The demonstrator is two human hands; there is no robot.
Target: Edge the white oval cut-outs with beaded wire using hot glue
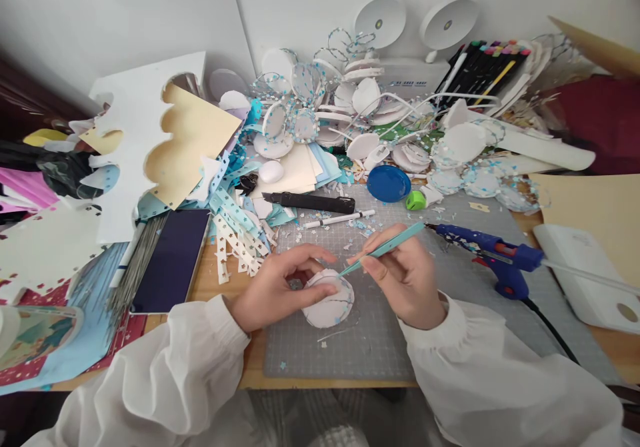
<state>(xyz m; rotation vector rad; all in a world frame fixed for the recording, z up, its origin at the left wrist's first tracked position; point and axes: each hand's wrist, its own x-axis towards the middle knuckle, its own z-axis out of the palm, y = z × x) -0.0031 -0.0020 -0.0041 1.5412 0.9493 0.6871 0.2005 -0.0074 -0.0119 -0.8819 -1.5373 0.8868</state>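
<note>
Head view: over the front part of a grey gridded cutting mat (380, 350), a white disc (325, 314) trimmed with blue specks is held by the left hand (277, 286), its thumb laid across the face and its fingers curled at the far rim. Turquoise tweezers (395, 241) are gripped by the closed fingers of the right hand (409, 277), their tips set at the disc's upper edge. The disc is judged light, fairly stiff but easily dented, and best held by its rim.
</note>
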